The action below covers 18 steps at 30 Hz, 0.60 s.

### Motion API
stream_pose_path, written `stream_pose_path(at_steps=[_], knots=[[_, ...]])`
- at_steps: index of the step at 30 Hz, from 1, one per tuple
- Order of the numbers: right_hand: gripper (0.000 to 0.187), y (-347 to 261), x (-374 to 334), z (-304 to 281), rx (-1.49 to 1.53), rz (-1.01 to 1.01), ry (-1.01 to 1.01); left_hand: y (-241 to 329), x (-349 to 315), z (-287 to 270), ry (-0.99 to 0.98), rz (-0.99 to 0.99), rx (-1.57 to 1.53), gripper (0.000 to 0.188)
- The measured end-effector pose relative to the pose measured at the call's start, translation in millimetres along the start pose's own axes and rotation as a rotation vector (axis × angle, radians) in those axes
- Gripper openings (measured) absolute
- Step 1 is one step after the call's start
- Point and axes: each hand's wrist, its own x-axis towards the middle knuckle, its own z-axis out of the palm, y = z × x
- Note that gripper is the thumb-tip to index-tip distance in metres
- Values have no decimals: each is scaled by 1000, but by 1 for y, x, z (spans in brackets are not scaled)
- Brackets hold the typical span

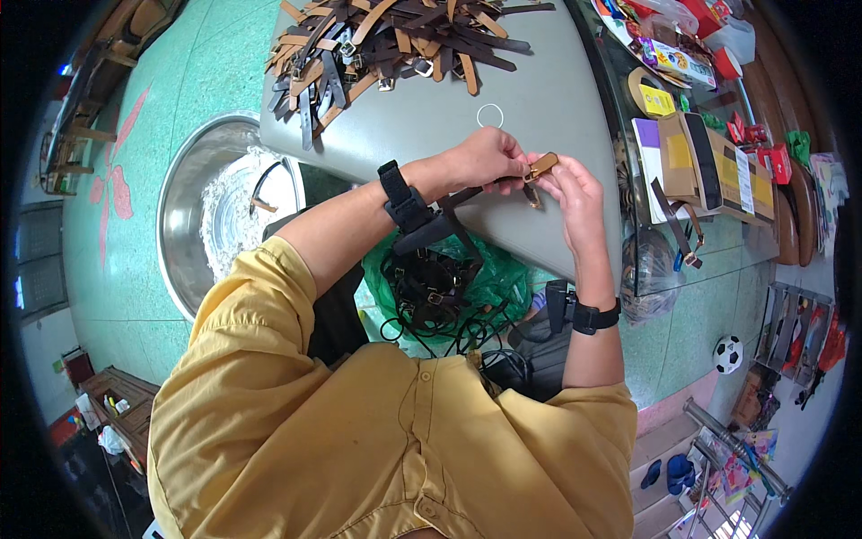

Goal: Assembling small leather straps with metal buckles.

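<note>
Both of my hands meet over the near right part of a grey tabletop (530,81). Between them is a leather strap (544,164) with a tan end and a dark length trailing to the left; a small buckle seems to sit near the fingers. My left hand (489,159) pinches it from the left side. The fingers of my right hand (577,190) close on its tan end from the right. A loose heap of brown and black buckled leather straps (395,49) lies farther back on the table. A thin white ring (490,116) rests just beyond my left hand.
A metal basin (175,220) with white lining and one strap stands at the left. Below my hands, a green plastic bag (503,274) holds dark buckled straps (435,292). A cardboard box (687,157) and another strap (678,225) lie on the glass-topped table at the right.
</note>
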Motion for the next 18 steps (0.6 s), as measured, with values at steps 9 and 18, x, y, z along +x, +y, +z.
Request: stream_pose_path(at_steps=[9, 18], knots=[[11, 17, 1, -2, -184, -98, 145, 9, -1, 3, 25, -18, 24, 13], [9, 22, 0, 3, -185, -123, 168, 10, -3, 0, 28, -33, 28, 12]])
